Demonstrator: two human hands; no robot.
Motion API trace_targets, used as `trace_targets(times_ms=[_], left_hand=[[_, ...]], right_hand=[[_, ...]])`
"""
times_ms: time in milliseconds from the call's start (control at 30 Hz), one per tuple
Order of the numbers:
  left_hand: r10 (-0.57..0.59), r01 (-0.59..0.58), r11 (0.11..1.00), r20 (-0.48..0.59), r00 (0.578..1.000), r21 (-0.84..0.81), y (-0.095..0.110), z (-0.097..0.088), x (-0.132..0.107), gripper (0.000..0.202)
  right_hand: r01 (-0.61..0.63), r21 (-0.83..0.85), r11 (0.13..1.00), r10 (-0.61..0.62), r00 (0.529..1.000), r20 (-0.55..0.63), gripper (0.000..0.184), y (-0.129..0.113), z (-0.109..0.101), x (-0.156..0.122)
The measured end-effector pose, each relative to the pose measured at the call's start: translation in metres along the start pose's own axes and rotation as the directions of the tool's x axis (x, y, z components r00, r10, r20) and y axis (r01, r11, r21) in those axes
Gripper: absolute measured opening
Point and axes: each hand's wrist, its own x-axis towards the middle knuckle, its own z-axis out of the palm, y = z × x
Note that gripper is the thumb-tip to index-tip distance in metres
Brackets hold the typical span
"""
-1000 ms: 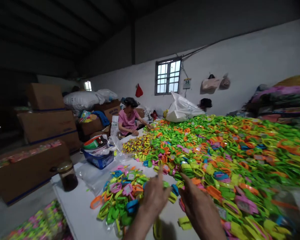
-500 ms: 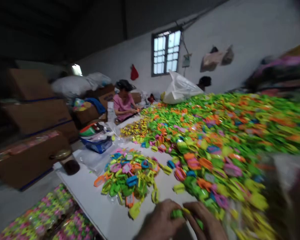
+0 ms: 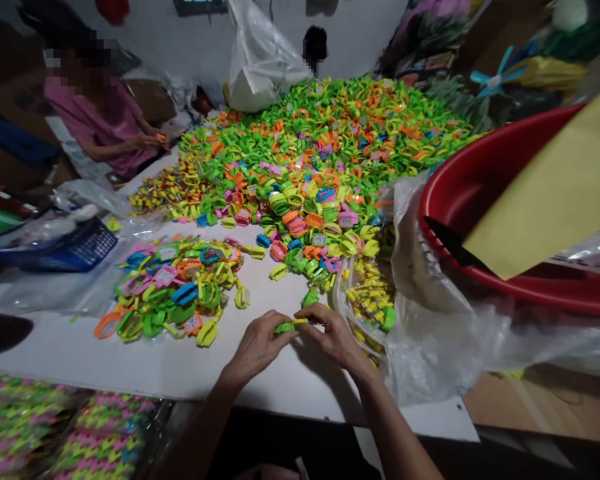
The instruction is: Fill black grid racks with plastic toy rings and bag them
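Observation:
My left hand (image 3: 260,343) pinches a green plastic toy watch (image 3: 283,328) above the white table (image 3: 275,380). Facing it, my right hand (image 3: 333,337) has thumb and fingers closed on a small yellow piece (image 3: 301,321), which meets the watch's end. I cannot make out whether the two are joined. To the left lies a small heap of coloured toy watches (image 3: 177,293). Just right of my right hand, a clear plastic bag holds small yellow pieces (image 3: 367,293).
A large mound of toy watches (image 3: 320,153) covers the far table. On the right stands a red basin (image 3: 430,207) with yellow card (image 3: 545,207) across it. A blue basket (image 3: 87,247) sits left. A co-worker in pink (image 3: 100,120) handles something orange. Packed bags (image 3: 105,433) lie below.
My view has swung right and downward, bringing the red basin and my forearms into sight. Both hands stay close together around the green watch and yellow piece.

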Motion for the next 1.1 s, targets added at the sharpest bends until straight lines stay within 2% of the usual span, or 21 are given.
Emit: trace_targets(times_ms=[167, 333, 467, 533, 567, 633, 667, 700, 733, 767, 833, 900, 933, 1000, 1067, 1100], left_hand=[[-0.04, 0.035, 0.996, 0.057, 0.998, 0.078, -0.001, 0.005, 0.0, 0.026], [-0.079, 0.076, 0.996, 0.068, 0.995, 0.049, 0.0, 0.002, -0.002, 0.021], [-0.044, 0.033, 0.983, 0.057, 0.997, 0.182, -0.011, 0.015, -0.015, 0.02], [0.078, -0.067, 0.956, -0.028, 0.997, 0.285, -0.026, 0.03, -0.027, 0.02], [0.182, -0.137, 0.926, -0.099, 0.978, 0.351, -0.034, 0.038, -0.034, 0.02], [0.405, -0.26, 0.839, -0.23, 0.885, 0.479, -0.048, 0.049, -0.047, 0.024], [0.478, -0.299, 0.802, -0.255, 0.841, 0.517, -0.053, 0.051, -0.051, 0.026], [0.52, -0.332, 0.778, -0.249, 0.817, 0.534, -0.056, 0.051, -0.054, 0.027], [0.528, -0.352, 0.769, -0.221, 0.82, 0.533, -0.056, 0.047, -0.055, 0.027], [0.504, -0.353, 0.776, -0.178, 0.845, 0.522, -0.053, 0.042, -0.055, 0.027], [0.368, -0.282, 0.82, -0.082, 0.926, 0.498, -0.043, 0.026, -0.051, 0.025], [0.185, -0.162, 0.852, 0.003, 0.983, 0.497, -0.03, 0.007, -0.045, 0.021], [0.102, -0.105, 0.859, 0.033, 0.994, 0.501, -0.024, -0.004, -0.041, 0.02], [0.011, -0.04, 0.854, 0.058, 0.998, 0.519, -0.013, -0.029, -0.03, 0.021], [-0.018, 0.001, 0.817, 0.024, 1.0, 0.577, -0.007, -0.064, -0.017, 0.024], [-0.029, 0.031, 0.781, -0.014, 0.999, 0.624, -0.005, -0.085, -0.01, 0.025]], right_hand=[[0.08, -0.043, 0.996, -0.077, 0.995, 0.069, 0.015, -0.004, -0.004, -0.002], [0.135, -0.034, 0.99, -0.133, 0.99, 0.047, 0.016, 0.001, 0.0, -0.007], [0.144, -0.04, 0.989, -0.136, 0.978, 0.159, 0.018, 0.004, 0.002, -0.014], [0.135, -0.029, 0.99, -0.126, 0.969, 0.213, 0.019, 0.005, 0.002, -0.019], [0.125, -0.02, 0.992, -0.117, 0.967, 0.228, 0.02, 0.005, 0.003, -0.022], [0.094, 0.007, 0.996, -0.093, 0.963, 0.254, 0.023, 0.006, 0.005, -0.027], [0.076, 0.022, 0.997, -0.079, 0.959, 0.271, 0.024, 0.006, 0.006, -0.028], [0.058, 0.034, 0.998, -0.065, 0.954, 0.292, 0.024, 0.006, 0.008, -0.028], [0.041, 0.045, 0.998, -0.054, 0.947, 0.316, 0.024, 0.006, 0.01, -0.027], [0.028, 0.061, 0.998, -0.047, 0.939, 0.341, 0.025, 0.006, 0.012, -0.024], [0.02, 0.108, 0.994, -0.06, 0.925, 0.374, 0.025, 0.003, 0.016, -0.014], [0.049, 0.147, 0.988, -0.105, 0.912, 0.397, 0.024, -0.003, 0.02, 0.0], [0.076, 0.146, 0.986, -0.13, 0.906, 0.403, 0.024, -0.007, 0.021, 0.01], [0.117, 0.115, 0.987, -0.154, 0.898, 0.412, 0.02, -0.018, 0.024, 0.033], [0.129, 0.115, 0.985, -0.165, 0.902, 0.4, 0.019, -0.027, 0.025, 0.063], [0.14, 0.125, 0.982, -0.177, 0.911, 0.373, 0.025, -0.03, 0.027, 0.082]])
